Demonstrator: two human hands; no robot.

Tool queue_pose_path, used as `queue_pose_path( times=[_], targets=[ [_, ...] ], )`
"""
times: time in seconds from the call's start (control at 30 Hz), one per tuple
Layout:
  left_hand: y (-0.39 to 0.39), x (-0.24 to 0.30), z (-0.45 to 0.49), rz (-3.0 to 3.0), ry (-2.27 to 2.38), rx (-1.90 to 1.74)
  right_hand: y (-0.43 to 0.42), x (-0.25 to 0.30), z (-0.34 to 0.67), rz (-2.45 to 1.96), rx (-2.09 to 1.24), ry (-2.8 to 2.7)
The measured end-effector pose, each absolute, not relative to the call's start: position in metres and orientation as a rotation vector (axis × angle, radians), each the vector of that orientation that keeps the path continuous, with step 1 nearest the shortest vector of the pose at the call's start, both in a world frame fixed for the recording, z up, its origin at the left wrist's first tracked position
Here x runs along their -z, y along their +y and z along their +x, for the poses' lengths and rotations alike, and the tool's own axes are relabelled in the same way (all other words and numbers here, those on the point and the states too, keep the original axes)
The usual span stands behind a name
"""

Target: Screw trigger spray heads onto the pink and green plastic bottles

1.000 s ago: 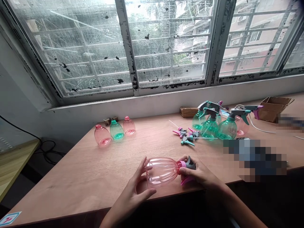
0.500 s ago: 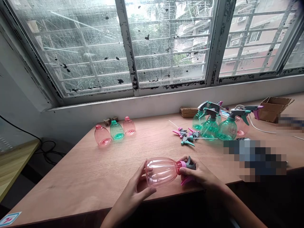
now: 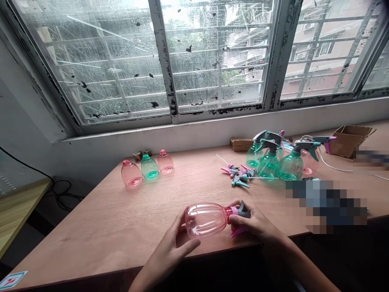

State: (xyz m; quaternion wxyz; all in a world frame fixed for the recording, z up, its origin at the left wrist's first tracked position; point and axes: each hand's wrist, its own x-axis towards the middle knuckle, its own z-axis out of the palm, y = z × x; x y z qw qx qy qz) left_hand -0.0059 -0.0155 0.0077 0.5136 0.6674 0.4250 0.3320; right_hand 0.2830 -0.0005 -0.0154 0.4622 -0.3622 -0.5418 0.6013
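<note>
One rounded translucent pink plastic bottle [image 3: 206, 221] is finger-clamped at its pink collar [image 3: 234, 210] by right hand [image 3: 257, 222]. Left hand [image 3: 174, 243] is curved around its base [image 3: 187, 228], fingers apart.

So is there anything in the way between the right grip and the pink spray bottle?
No, nothing visible is: the right grip holds the pink spray bottle around its collar, and the left grip cups its base. The loose trigger sprayers lie farther back on the table.
</note>
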Motion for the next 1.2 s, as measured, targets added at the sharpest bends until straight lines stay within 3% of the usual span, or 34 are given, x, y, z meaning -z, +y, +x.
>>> queue_pose_path(
  times=[1.2],
  targets=[
    [-0.0138, -0.0011, -0.0065, 1.684, 0.985, -0.864, 0.0009, 0.0175, 0.2825, -0.871, -1.480, -1.326]
  ],
)
